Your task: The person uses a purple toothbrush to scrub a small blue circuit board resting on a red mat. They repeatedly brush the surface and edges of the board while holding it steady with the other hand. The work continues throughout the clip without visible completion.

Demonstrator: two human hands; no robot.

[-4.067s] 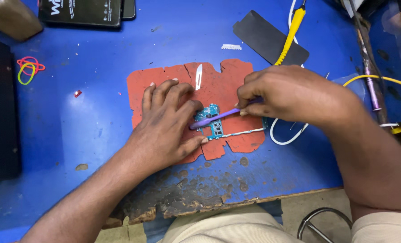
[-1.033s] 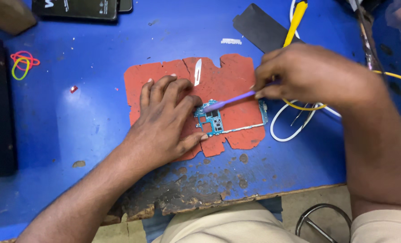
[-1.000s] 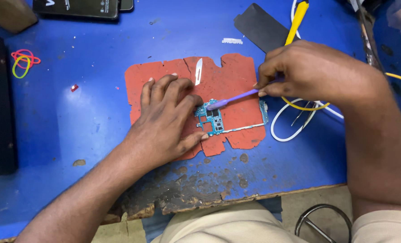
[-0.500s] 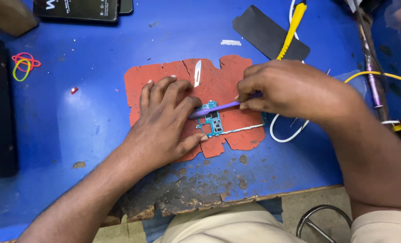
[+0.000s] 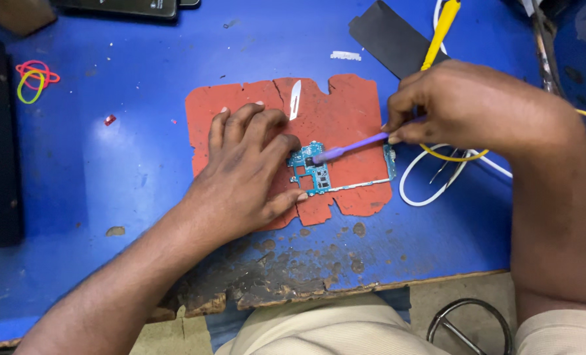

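Your blue bench [image 5: 128, 171] carries everything; its near edge is worn and charred below the red mat [image 5: 345, 112], which serves as the landmark here.

The red mat lies flat near the middle of the bench, its outline ragged.

Your left hand [image 5: 247, 171] rests palm down on the mat's left half, fingers spread, with the fingertips and thumb pressing the left end of the circuit board [image 5: 316, 172] to pin it to the mat. It presses rather than grips.

Your right hand [image 5: 470, 105] hovers over the mat's right edge, fingers pinched tight on the purple tool [image 5: 352, 148].

A black flat piece [image 5: 388, 36] lies beyond the mat's upper right corner. A white cable [image 5: 424, 190] loops just right of the mat, and a yellow tool [image 5: 441, 29] runs above your right hand.

The circuit board, teal and small, sits on the mat's lower centre. The purple tool slants from your right hand down-left, its tip touching the board's top.

A small blade [image 5: 295, 108] lies on the mat's upper middle. Coloured rubber bands [image 5: 33, 75] lie well left of the mat.
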